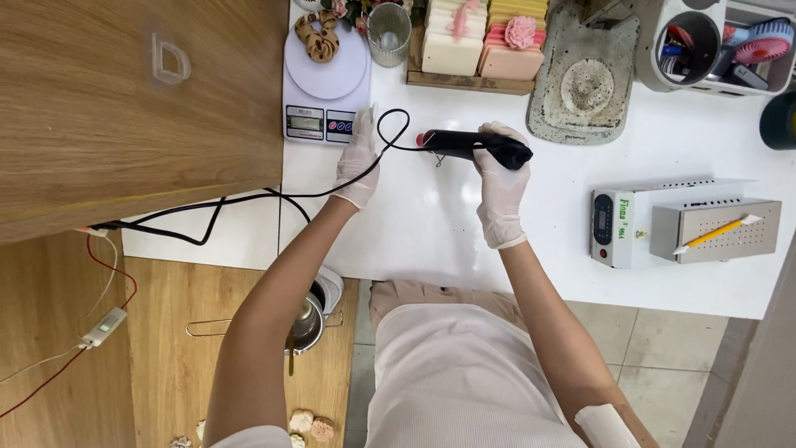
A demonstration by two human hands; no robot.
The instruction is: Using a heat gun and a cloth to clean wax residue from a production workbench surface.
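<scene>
My right hand [500, 187], in a white glove, grips a black corded hand tool [474, 145] that lies sideways just above the white worktop [431, 224]; its red tip points left. My left hand [358, 162], also gloved, rests on the worktop beside the tool's black cable [249, 199], which loops near the fingers and runs off to the left. I cannot tell whether the fingers pinch the cable.
A white kitchen scale [325, 83] carrying a brown braided piece sits behind my left hand. Further back are a glass cup [388, 33], a tray of soap bars [485, 41] and a grey slab [584, 79]. A white device and perforated metal box [713, 228] stand at right. A wooden surface [124, 99] lies left.
</scene>
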